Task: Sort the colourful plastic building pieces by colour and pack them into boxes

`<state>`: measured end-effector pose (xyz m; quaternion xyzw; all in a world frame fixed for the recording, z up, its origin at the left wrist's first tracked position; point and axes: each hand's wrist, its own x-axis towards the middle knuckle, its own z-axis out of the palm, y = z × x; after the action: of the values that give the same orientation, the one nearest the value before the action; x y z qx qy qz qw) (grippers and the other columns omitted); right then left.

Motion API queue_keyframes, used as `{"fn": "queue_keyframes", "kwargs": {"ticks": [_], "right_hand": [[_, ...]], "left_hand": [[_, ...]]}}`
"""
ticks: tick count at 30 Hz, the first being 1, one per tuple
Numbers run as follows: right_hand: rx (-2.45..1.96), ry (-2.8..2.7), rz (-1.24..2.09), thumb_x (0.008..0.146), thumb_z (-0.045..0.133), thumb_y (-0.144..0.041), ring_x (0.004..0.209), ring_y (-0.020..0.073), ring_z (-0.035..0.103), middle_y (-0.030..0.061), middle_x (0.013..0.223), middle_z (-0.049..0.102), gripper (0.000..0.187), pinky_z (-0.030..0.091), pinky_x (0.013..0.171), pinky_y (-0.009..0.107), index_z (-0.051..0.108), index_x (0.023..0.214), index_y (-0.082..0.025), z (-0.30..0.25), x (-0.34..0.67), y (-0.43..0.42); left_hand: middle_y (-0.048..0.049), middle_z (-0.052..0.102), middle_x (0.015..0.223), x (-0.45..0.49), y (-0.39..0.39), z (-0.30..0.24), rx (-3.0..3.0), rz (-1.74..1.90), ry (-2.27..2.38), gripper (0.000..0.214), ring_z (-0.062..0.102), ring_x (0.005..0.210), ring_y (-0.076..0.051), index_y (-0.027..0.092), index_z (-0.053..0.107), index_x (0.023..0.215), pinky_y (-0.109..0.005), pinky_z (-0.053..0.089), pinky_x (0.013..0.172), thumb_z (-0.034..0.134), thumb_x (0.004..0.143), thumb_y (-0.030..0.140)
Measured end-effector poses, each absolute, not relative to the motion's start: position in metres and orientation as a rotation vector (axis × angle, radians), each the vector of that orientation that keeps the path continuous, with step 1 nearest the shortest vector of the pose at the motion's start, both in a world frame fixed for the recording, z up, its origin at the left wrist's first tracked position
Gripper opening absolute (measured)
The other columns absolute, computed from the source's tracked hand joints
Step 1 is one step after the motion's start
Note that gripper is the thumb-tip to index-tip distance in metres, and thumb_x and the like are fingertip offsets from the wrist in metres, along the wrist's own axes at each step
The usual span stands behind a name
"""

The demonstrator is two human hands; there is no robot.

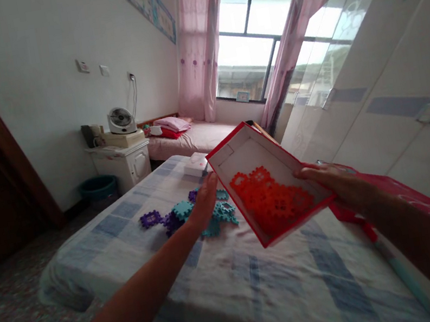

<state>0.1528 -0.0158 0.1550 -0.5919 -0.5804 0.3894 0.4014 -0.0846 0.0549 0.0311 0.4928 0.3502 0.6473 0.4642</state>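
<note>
A shallow red-rimmed box (233,147) with a white inside is held up over the table, tilted. Orange interlocking plastic pieces (274,197) are gathered in its lower part. My right hand (321,179) grips the box's right edge, with the thumb over the rim. Against the left wall of the box rests my left hand (206,198), its fingers partly hidden behind the side. Beyond my left wrist, turquoise pieces (183,209) and purple pieces (150,219) of the same cogged kind lie in a loose pile on the tablecloth.
The checked tablecloth (258,296) covers the table. A small white box (196,164) lies at its far end, and a red item (410,194) is on the right. Behind are a bed (211,137), a cabinet (139,160) with a fan (121,120), and a teal bin (98,187).
</note>
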Motion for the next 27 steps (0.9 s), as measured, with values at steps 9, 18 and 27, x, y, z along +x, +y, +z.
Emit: {"fn": "queue_keyframes", "kwargs": {"ticks": [9, 18, 27], "right_hand": [[-1.816, -2.002, 0.047, 0.069, 0.057, -0.047, 0.099, 0.029, 0.061, 0.0088, 0.11, 0.067, 0.063, 0.048, 0.079, 0.037, 0.057, 0.127, -0.022, 0.164, 0.127, 0.035], [-1.745, -2.253, -0.376, 0.07, 0.054, -0.047, 0.105, 0.0303, 0.055, 0.0111, 0.12, 0.059, 0.055, 0.044, 0.081, 0.04, 0.057, 0.121, -0.025, 0.153, 0.07, 0.035], [-1.651, -2.309, -0.652, 0.076, 0.051, -0.055, 0.106, 0.0335, 0.049, 0.0148, 0.122, 0.055, 0.07, 0.038, 0.085, 0.046, 0.042, 0.136, -0.021, 0.13, 0.045, 0.034]], "left_hand": [[-0.0225, 0.059, 0.117, -0.211, 0.063, -0.033, 1.797, 1.094, 2.355, 0.062, 0.051, 0.116, -0.033, 0.004, 0.052, 0.122, -0.046, 0.037, 0.099, 0.028, 0.088, 0.051], [-0.0176, 0.055, 0.129, -0.163, 0.056, -0.042, 1.919, 1.07, 2.102, 0.053, 0.048, 0.123, -0.027, 0.011, 0.049, 0.126, -0.041, 0.036, 0.102, 0.029, 0.092, 0.046], [-0.0118, 0.052, 0.133, -0.149, 0.013, -0.028, 3.011, 1.152, 0.955, 0.043, 0.042, 0.128, -0.025, 0.021, 0.052, 0.125, -0.048, 0.018, 0.113, 0.043, 0.089, 0.043]]}}
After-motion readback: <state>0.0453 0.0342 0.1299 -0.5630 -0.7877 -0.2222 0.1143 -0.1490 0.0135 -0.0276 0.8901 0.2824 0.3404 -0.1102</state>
